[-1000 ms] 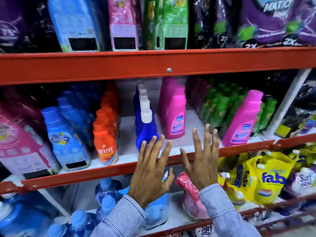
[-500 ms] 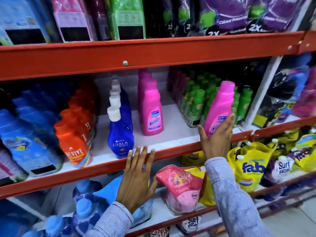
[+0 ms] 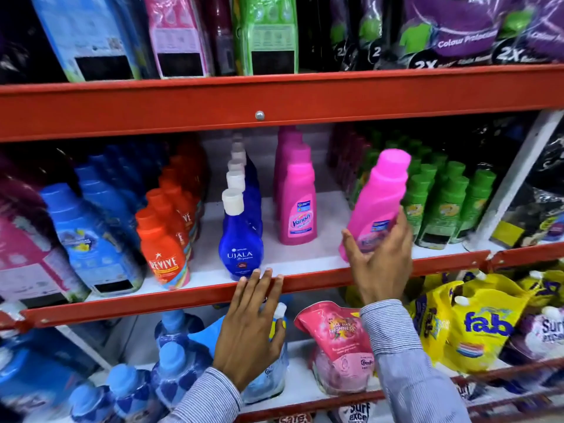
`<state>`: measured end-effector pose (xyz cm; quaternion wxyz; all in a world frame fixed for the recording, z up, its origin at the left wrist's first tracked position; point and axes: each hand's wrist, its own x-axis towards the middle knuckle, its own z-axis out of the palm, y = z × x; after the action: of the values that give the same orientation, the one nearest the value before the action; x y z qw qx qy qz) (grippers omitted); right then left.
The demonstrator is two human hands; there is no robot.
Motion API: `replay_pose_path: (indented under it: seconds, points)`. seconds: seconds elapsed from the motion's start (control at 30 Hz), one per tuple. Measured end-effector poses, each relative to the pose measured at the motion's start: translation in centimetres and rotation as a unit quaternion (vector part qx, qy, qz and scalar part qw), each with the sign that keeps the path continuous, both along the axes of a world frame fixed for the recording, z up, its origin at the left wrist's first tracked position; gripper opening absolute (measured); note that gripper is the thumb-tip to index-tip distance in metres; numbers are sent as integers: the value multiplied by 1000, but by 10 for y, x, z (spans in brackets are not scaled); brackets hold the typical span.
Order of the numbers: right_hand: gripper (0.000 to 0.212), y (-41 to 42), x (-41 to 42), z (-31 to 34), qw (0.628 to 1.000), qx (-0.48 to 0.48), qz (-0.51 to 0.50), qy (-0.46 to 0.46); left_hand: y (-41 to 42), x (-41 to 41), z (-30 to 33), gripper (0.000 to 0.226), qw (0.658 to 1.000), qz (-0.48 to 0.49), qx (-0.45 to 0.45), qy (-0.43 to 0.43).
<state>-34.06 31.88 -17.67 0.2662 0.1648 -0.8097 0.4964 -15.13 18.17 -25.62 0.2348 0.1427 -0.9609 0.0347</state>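
Note:
My right hand (image 3: 380,264) grips the lower part of a pink Vanish bottle (image 3: 381,196), which tilts to the right near the front of the middle shelf (image 3: 305,264). My left hand (image 3: 251,325) is open, its straight fingertips resting on the red front rail of that shelf (image 3: 152,303), just below a blue Ujala bottle (image 3: 241,239). A row of upright pink Vanish bottles (image 3: 297,206) stands between the Ujala row and the tilted bottle.
Orange Revive bottles (image 3: 163,248) and light blue bottles (image 3: 91,239) stand at the left, green bottles (image 3: 442,203) at the right. Pouches fill the shelf above. Below lie a pink Comfort pouch (image 3: 338,340), yellow fab pouches (image 3: 482,325) and blue bottles (image 3: 171,370).
My right hand moved right and took hold of the pink bottle at the shelf front, and the bottle now leans. My left hand lowered to the red rail.

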Motion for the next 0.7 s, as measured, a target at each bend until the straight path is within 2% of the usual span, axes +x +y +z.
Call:
replay_pose_path:
  seconds: [0.27,0.5,0.7]
  points:
    - [92,-55,38,0,994,56,94,-7,-6,2,-3,71,999,-19,2,30]
    - [90,-64,38,-3,993,63,91,-34,-9,3,-7,73,999,-38,5,34]
    - [97,-62,37,-8,992,64,103,-36,-14,6,-9,77,996,-62,8,59]
